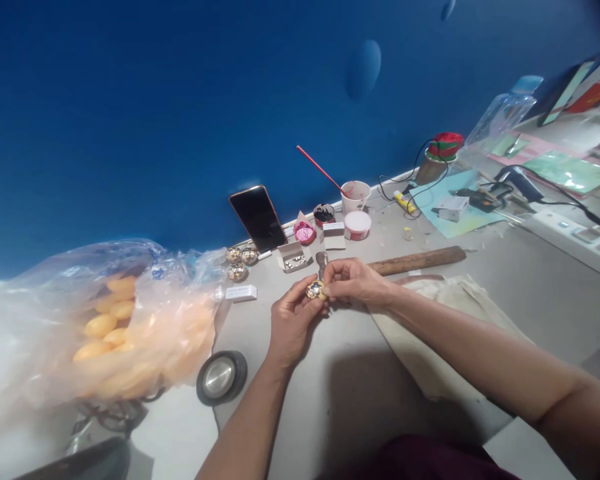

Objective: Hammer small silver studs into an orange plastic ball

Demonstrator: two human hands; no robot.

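My left hand (pixel 291 320) and my right hand (pixel 353 281) meet over the grey table (pixel 340 373). Between their fingertips sits a small round gold ornament (pixel 315 289) with dark spots. The left fingers cup it from below and the left. The right fingers are pinched together against its right side; I cannot tell whether they hold something tiny. Just beyond the hands lies a small open box of metal bits (pixel 293 257) and a wooden stick (pixel 417 260).
A big clear plastic bag of orange pieces (pixel 105 320) fills the left. A round metal lid (pixel 221 377) lies near it. A phone (pixel 258 219) leans on the blue wall, beside small pots (pixel 305 233), a cup with a red stick (pixel 355 195), cables and papers at right.
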